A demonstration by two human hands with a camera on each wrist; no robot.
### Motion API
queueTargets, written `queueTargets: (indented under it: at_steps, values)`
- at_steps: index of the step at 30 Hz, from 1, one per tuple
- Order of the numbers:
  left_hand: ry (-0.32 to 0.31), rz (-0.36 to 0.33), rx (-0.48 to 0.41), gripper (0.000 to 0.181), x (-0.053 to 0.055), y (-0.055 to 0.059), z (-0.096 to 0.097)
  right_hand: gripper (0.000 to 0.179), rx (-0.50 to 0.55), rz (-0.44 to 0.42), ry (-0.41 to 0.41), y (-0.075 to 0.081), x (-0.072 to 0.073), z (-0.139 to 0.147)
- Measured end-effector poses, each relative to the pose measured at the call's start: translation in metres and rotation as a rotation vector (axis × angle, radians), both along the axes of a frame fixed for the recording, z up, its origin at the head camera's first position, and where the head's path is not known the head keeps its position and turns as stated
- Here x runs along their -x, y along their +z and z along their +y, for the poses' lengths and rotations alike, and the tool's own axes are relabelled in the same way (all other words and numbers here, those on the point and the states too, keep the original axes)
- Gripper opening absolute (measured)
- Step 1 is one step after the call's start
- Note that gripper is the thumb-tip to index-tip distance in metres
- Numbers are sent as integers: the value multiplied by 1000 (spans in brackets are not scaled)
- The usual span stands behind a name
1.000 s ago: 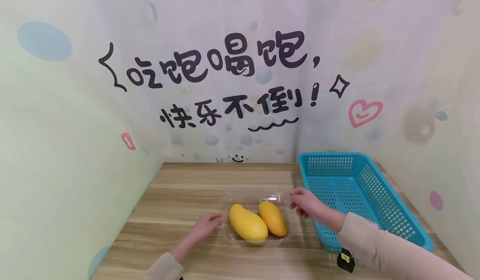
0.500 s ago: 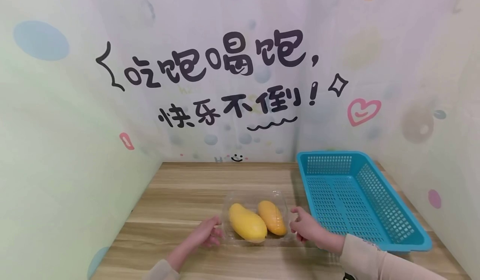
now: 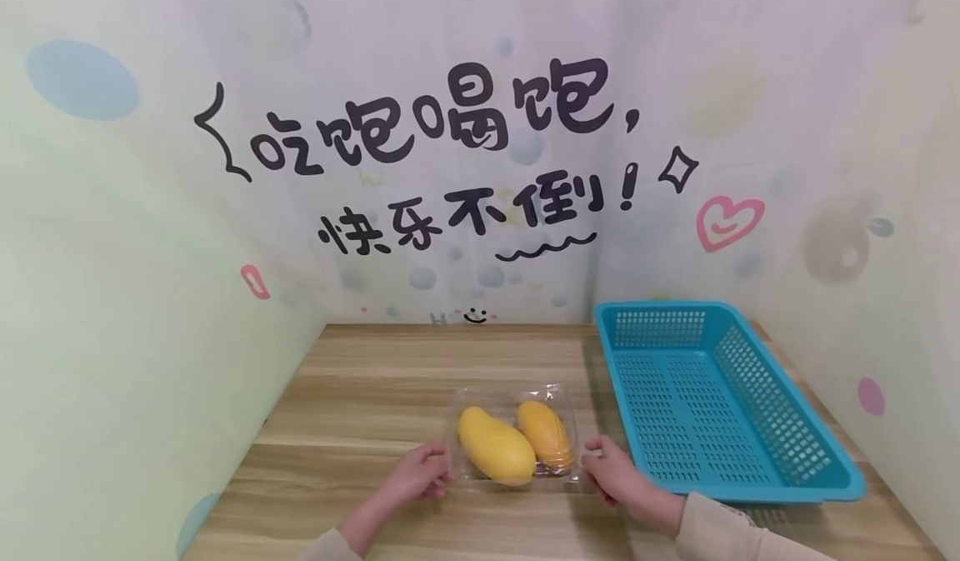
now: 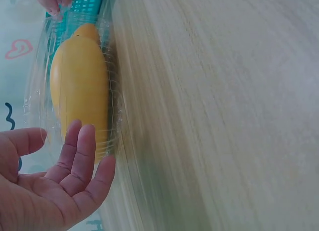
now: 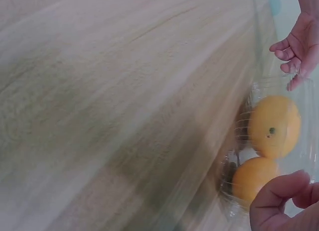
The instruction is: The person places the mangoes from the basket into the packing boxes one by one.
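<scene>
A clear plastic clamshell box [image 3: 491, 393] sits on the table with two mangoes inside, a larger yellow mango [image 3: 491, 448] and a smaller orange-yellow mango [image 3: 543, 434]. At its left side is my left hand [image 3: 415, 476], palm toward the box; in the left wrist view its thumb and loosely bent fingers [image 4: 82, 154] stand apart around the near end. My right hand [image 3: 621, 479] is at the right front corner, fingers curled. In the right wrist view its thumb [image 5: 281, 186] bends in over the rim, and it appears to pinch the plastic edge there.
A blue perforated plastic basket [image 3: 701, 411] stands to the right of the box, close behind my right hand. Wood-grain table [image 3: 360, 386] extends around the box. Printed curtains [image 3: 480, 286] enclose the back and sides.
Both hands have come nearer the front corners of the box. The right hand has moved down along the box's right side, away from its back corner. The mangoes stay in place.
</scene>
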State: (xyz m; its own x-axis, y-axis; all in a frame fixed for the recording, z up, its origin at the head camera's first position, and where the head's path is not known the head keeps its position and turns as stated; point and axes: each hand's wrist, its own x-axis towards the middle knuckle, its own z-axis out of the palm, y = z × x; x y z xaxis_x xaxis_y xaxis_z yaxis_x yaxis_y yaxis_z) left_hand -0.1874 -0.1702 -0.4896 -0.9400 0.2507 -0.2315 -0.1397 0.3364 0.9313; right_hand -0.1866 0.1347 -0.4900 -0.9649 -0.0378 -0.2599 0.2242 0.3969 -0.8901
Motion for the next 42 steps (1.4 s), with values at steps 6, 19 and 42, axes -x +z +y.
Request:
queueTargets:
  at_steps: [6, 19, 42]
  values:
    - [-13, -5, -16, 45, 0, -4, 0, 30, -8, -8, -47, -10, -1, 1]
    - [5, -100, -70, 53, 1, -9, 5, 22, 299, -125, 117, -17, 2, 3]
    - [61, -106, -135, 57, 1, -12, 9, 25, 274, -133, 48, -15, 0, -1]
